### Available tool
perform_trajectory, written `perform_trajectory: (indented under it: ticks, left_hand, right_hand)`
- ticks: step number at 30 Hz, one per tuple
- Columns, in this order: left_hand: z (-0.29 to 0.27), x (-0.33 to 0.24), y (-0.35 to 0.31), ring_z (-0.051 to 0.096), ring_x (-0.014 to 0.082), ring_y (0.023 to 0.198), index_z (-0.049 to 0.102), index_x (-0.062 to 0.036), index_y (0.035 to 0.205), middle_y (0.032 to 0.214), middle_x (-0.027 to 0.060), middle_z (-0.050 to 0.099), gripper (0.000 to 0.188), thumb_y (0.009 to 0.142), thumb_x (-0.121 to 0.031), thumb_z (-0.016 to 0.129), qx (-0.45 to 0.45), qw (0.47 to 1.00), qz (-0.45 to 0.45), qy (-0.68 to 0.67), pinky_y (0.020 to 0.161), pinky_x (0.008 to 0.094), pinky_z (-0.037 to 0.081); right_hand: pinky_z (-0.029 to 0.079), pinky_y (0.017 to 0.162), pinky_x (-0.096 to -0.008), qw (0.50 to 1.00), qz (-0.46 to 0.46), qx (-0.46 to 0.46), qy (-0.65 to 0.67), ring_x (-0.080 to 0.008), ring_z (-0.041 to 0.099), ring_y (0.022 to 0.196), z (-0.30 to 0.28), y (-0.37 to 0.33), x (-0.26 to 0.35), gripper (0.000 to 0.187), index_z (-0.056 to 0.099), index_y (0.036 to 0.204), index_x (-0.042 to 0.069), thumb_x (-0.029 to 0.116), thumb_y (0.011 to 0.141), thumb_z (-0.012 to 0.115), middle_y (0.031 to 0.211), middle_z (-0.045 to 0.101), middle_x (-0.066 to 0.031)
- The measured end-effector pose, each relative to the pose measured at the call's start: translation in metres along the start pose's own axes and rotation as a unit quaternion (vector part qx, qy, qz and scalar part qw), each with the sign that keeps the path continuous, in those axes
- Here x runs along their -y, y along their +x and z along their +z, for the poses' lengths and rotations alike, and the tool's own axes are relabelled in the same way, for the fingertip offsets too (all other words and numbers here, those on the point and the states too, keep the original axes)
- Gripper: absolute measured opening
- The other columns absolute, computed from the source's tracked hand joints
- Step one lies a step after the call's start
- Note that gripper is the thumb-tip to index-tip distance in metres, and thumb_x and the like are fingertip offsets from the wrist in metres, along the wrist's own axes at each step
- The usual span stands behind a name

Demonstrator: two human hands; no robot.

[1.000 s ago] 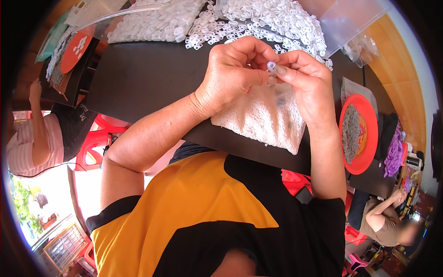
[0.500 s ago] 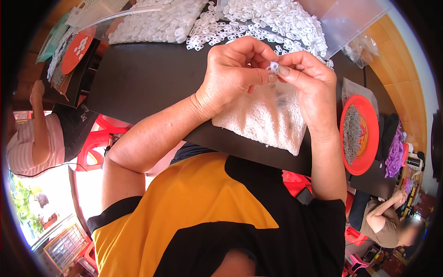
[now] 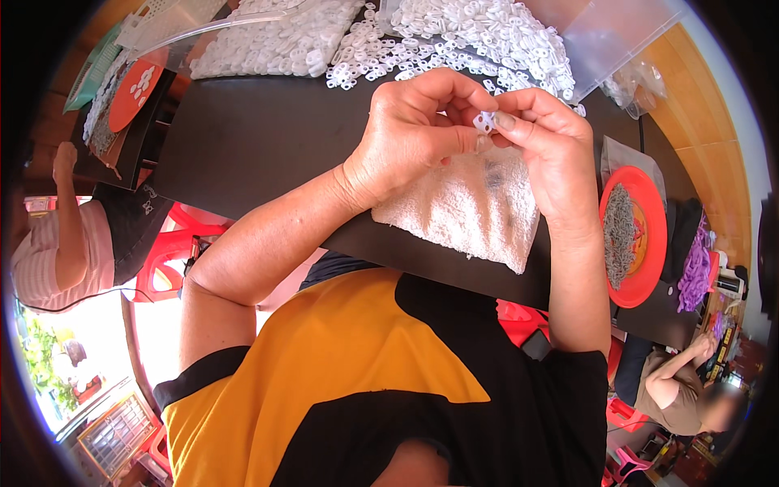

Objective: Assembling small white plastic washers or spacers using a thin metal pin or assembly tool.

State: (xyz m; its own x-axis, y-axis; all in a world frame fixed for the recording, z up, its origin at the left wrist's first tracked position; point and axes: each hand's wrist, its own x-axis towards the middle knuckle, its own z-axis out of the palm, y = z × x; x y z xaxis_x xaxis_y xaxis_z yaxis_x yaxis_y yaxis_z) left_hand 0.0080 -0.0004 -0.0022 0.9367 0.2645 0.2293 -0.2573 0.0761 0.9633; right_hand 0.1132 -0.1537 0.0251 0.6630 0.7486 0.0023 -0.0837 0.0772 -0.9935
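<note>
The left hand (image 3: 406, 126) and right hand (image 3: 558, 158), each grip pinched nearly closed, hold one white piece (image 3: 484, 122) above the table (image 3: 235, 146), near the cloth (image 3: 466, 211) by its near edge, the piece having just turned slightly, suggesting adjustment rather than release.

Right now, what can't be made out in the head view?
Small white piece: head view, edges covered by the left hand and right hand.
Pale cloth: head view, upper part hidden behind the hands.
White pile beyond the hands: head view, far end cut off by the top edge.
Grey heap: head view, single pieces too small to tell apart.
</note>
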Motion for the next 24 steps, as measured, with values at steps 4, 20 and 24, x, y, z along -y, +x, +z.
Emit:
perform_trajectory:
  ticks: [4, 20, 24]
  left_hand:
    - [-0.0013, -0.0006, 0.0003, 0.064, 0.0102, 0.086, 0.062, 0.0018, 0.105, 0.094, 0.0074, 0.066, 0.026, 0.081, 0.008, 0.069, 0.002, 1.000, -0.012, -0.012, 0.057, 0.0191, 0.050]
    - [-0.0019, -0.0001, 0.0005, 0.063, 0.0091, 0.080, 0.063, 0.0020, 0.105, 0.092, 0.0073, 0.066, 0.027, 0.080, 0.010, 0.068, -0.007, 0.999, -0.023, -0.046, 0.055, 0.0196, 0.050]
    - [-0.0003, -0.0005, -0.0001, 0.062, 0.0080, 0.079, 0.063, 0.0020, 0.104, 0.091, 0.0061, 0.065, 0.027, 0.079, 0.010, 0.068, -0.014, 0.999, -0.019, -0.039, 0.055, 0.0189, 0.049]
  right_hand:
    - [0.050, 0.078, -0.0253, 1.000, 0.004, -0.003, 0.000, -0.0128, 0.064, 0.080, 0.0015, -0.0011, 0.0010, 0.013, 0.067, 0.097, -0.003, 0.004, 0.087, 0.065, 0.088, 0.068, -0.0069]
    - [0.051, 0.078, -0.0260, 1.000, -0.008, -0.013, -0.003, -0.0139, 0.065, 0.081, 0.0033, -0.0012, 0.0008, 0.012, 0.066, 0.096, -0.004, 0.002, 0.085, 0.066, 0.088, 0.069, -0.0087]
    - [0.051, 0.077, -0.0261, 0.999, 0.016, -0.004, 0.035, -0.0141, 0.065, 0.079, 0.0025, 0.0004, -0.0013, 0.013, 0.065, 0.096, -0.004, 0.001, 0.085, 0.066, 0.088, 0.068, -0.0078]
